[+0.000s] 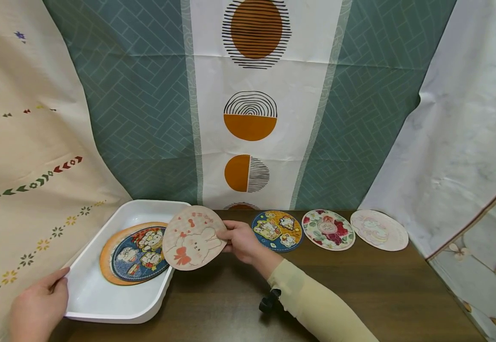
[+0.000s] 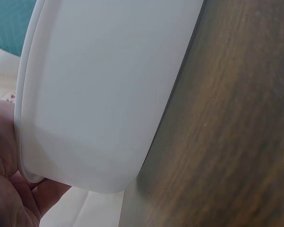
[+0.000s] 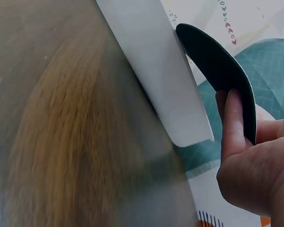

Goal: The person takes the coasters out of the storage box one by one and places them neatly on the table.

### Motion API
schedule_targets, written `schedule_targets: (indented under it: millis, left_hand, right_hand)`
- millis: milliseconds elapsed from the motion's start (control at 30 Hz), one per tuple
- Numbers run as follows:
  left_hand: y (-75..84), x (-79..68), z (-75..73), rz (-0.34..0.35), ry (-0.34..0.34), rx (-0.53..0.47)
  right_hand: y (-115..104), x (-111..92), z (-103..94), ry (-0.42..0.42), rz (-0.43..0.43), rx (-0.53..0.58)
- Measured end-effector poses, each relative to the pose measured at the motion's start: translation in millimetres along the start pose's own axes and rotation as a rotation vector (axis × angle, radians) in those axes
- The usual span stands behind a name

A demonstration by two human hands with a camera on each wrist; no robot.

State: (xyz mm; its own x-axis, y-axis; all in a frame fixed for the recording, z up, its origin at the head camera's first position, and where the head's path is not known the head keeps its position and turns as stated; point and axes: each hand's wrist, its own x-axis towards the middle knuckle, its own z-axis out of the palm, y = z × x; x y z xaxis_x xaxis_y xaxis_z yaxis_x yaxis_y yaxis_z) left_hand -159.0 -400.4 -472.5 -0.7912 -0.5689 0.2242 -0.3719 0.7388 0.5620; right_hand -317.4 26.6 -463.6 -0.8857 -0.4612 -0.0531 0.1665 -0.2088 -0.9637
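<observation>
My left hand [image 1: 38,304] grips the rim of a white plastic tray [image 1: 102,306] at its left side; the left wrist view shows the fingers [image 2: 26,189] around a corner of that rim. Inside the tray lie overlapping round mats, a blue one with cartoon figures [image 1: 121,256] over an orange-edged one [image 1: 107,266]. My right hand [image 1: 243,242] pinches a pink round mat with a rabbit print [image 1: 194,237] by its right edge, above the tray's right rim. In the right wrist view this mat's black underside [image 3: 217,64] shows, bent slightly, with thumb and fingers on opposite faces.
Along the back of the dark wooden table [image 1: 230,304] lie a blue-and-yellow cartoon mat [image 1: 277,231], a floral mat [image 1: 328,230] and a pale pink mat [image 1: 379,230] in a row. Patterned cloths [image 1: 145,95] hang behind and at both sides.
</observation>
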Motion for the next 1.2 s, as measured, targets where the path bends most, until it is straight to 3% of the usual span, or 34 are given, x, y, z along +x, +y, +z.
schedule_targets:
  millis: [200, 1200]
  left_hand:
    - [-3.2, 0.3, -1.2, 0.037, 0.008, 0.004]
    - [-1.3, -0.5, -0.9, 0.022, -0.006, 0.007]
  right_hand:
    - [0, -7, -17.8, 0.013, -0.002, 0.015]
    - [-20, -57, -100.5, 0.101, 0.011, -0.013]
